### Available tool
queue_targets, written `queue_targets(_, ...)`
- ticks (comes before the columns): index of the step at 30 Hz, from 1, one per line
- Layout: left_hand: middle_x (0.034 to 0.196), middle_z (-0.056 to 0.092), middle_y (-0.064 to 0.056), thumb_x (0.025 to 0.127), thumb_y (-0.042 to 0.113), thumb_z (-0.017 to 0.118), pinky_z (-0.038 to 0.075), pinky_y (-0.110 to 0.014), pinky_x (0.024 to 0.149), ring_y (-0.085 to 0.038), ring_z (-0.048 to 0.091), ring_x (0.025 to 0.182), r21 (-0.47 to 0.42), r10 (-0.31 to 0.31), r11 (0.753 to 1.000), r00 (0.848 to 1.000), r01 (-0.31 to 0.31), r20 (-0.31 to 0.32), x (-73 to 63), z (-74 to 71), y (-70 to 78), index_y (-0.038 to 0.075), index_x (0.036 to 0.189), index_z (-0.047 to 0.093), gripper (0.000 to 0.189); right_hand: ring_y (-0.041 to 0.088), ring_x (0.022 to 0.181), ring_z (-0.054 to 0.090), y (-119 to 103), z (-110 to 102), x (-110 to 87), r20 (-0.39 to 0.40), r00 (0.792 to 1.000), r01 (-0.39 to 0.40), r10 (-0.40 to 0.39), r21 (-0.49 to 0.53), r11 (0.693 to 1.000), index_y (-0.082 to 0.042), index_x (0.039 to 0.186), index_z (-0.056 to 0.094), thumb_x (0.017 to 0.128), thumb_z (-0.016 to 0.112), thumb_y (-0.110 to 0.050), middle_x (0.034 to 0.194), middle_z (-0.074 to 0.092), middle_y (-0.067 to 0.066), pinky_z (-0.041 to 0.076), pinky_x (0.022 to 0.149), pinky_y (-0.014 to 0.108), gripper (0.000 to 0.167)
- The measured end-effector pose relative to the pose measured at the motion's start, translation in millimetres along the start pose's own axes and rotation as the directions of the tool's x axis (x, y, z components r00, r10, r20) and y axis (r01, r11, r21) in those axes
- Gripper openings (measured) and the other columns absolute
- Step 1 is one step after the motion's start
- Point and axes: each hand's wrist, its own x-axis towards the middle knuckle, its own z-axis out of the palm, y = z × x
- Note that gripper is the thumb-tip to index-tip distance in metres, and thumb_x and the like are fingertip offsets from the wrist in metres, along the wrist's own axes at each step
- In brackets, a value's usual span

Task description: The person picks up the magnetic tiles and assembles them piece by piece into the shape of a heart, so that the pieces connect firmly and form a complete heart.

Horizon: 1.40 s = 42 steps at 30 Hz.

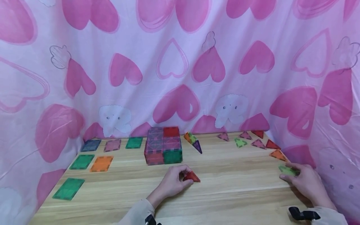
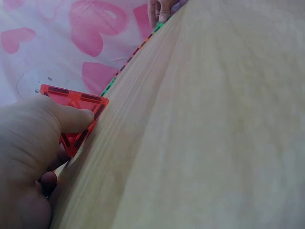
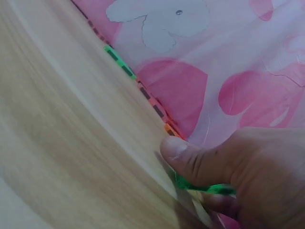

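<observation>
Near the middle of the table, my left hand point(image 1: 173, 182) pinches a red triangular magnetic tile point(image 1: 192, 177) between thumb and fingers. The left wrist view shows the thumb lying across the face of this red tile point(image 2: 71, 99). At the table's right side, my right hand point(image 1: 307, 181) grips a light green triangular magnetic tile point(image 1: 288, 170). In the right wrist view the thumb partly covers that green tile point(image 3: 205, 187). Beyond my left hand stands a box of square magnetic tiles point(image 1: 163, 145), purple, pink, red and green.
Behind the box's right side lies a joined strip of orange, green and purple triangles point(image 1: 193, 141). Several loose triangles, among them an orange one point(image 1: 278, 154), lie at the back right. Square tiles, including a green one point(image 1: 68, 189), lie on the left. A pink curtain point(image 1: 180, 72) hangs behind the table.
</observation>
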Motion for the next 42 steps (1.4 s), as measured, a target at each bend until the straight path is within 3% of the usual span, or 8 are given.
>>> queue_targets(5, 0.097, 0.072, 0.013, 0.095, 0.017, 0.09, 0.051, -0.024, 0.077, -0.007, 0.06, 0.087, -0.003, -0.012, 1.0, 1.0, 0.012, -0.009, 0.7, 0.0, 0.2, 0.023, 0.109, 0.079, 0.019, 0.054, 0.113, 0.056, -12.1, 3.8, -1.0, -0.019, 0.999, 0.032, -0.031, 0.062, 0.998, 0.011, 0.136, 0.06, 0.084, 0.099, -0.029, 0.13, 0.059, 0.041, 0.043, 0.095, 0.07, 0.076)
queue_targets(11, 0.097, 0.072, 0.013, 0.096, 0.017, 0.09, 0.05, -0.024, 0.076, -0.007, 0.059, 0.087, 0.003, -0.009, 1.0, 1.0, 0.009, -0.006, 0.5, 0.0, 0.1, 0.024, 0.109, 0.079, 0.019, 0.017, 0.094, 0.06, -42.0, 33.2, -5.9, -0.127, 0.963, 0.256, -0.238, 0.149, 0.955, -0.006, 0.119, 0.067, 0.087, 0.096, -0.013, 0.108, 0.071, 0.014, 0.042, 0.076, 0.022, 0.044)
queue_targets(17, 0.096, 0.071, 0.013, 0.096, 0.018, 0.09, 0.05, -0.023, 0.075, -0.007, 0.059, 0.086, 0.009, -0.003, 1.0, 1.0, 0.003, -0.003, 0.8, -0.3, 0.7, 0.023, 0.109, 0.079, 0.018, 0.002, 0.096, 0.069, -91.3, 73.1, -15.7, -0.103, 0.892, 0.438, -0.441, 0.441, 0.783, -0.006, 0.125, 0.072, 0.096, 0.082, 0.006, 0.113, 0.076, 0.011, 0.057, 0.082, 0.017, 0.032)
queue_targets(19, 0.096, 0.071, 0.013, 0.096, 0.018, 0.09, 0.049, -0.023, 0.075, -0.006, 0.059, 0.085, 0.008, -0.005, 1.0, 1.0, 0.005, -0.001, 1.1, -0.4, 1.2, 0.023, 0.109, 0.079, 0.018, 0.006, 0.097, 0.074, -108.6, 86.0, -19.9, -0.075, 0.876, 0.438, -0.476, 0.539, 0.72, -0.007, 0.125, 0.075, 0.097, 0.082, 0.005, 0.113, 0.078, 0.012, 0.061, 0.083, 0.022, 0.031)
queue_targets(22, 0.096, 0.071, 0.013, 0.096, 0.018, 0.09, 0.049, -0.023, 0.074, -0.006, 0.058, 0.085, 0.009, -0.009, 1.0, 1.0, 0.009, 0.002, 1.5, -0.4, 1.5, 0.024, 0.109, 0.079, 0.018, 0.01, 0.096, 0.077, -133.4, 101.1, -26.2, -0.022, 0.871, 0.395, -0.492, 0.627, 0.671, -0.011, 0.122, 0.078, 0.098, 0.084, -0.002, 0.113, 0.081, 0.009, 0.063, 0.082, 0.026, 0.027)
queue_targets(27, 0.096, 0.072, 0.013, 0.096, 0.019, 0.089, 0.049, -0.023, 0.074, -0.006, 0.059, 0.084, 0.01, -0.017, 1.0, 1.0, 0.017, 0.003, 2.2, -0.4, 1.1, 0.025, 0.109, 0.08, 0.017, 0.014, 0.096, 0.077, -169.3, 118.6, -32.8, 0.062, 0.871, 0.327, -0.487, 0.667, 0.669, -0.017, 0.116, 0.08, 0.097, 0.088, -0.014, 0.11, 0.081, 0.002, 0.063, 0.084, 0.028, 0.022)
queue_targets(32, 0.095, 0.072, 0.014, 0.096, 0.02, 0.089, 0.049, -0.023, 0.074, -0.006, 0.058, 0.083, 0.014, -0.019, 1.0, 1.0, 0.019, 0.005, 2.4, -0.7, 0.7, 0.026, 0.108, 0.08, 0.017, 0.014, 0.097, 0.075, -197.8, 132.5, -36.3, 0.108, 0.847, 0.331, -0.521, 0.659, 0.675, -0.023, 0.114, 0.081, 0.097, 0.088, -0.019, 0.11, 0.08, -0.004, 0.061, 0.085, 0.028, 0.019)
queue_targets(42, 0.093, 0.071, 0.014, 0.096, 0.016, 0.089, 0.048, -0.022, 0.072, -0.004, 0.057, 0.081, 0.03, 0.005, 1.0, 1.0, -0.004, -0.016, 2.6, -0.6, 2.1, 0.023, 0.109, 0.081, 0.017, 0.017, 0.101, 0.075, -230.3, 150.6, -37.0, 0.127, 0.819, 0.307, -0.56, 0.726, 0.615, -0.023, 0.114, 0.081, 0.098, 0.087, -0.018, 0.113, 0.079, -0.002, 0.064, 0.087, 0.03, 0.018)
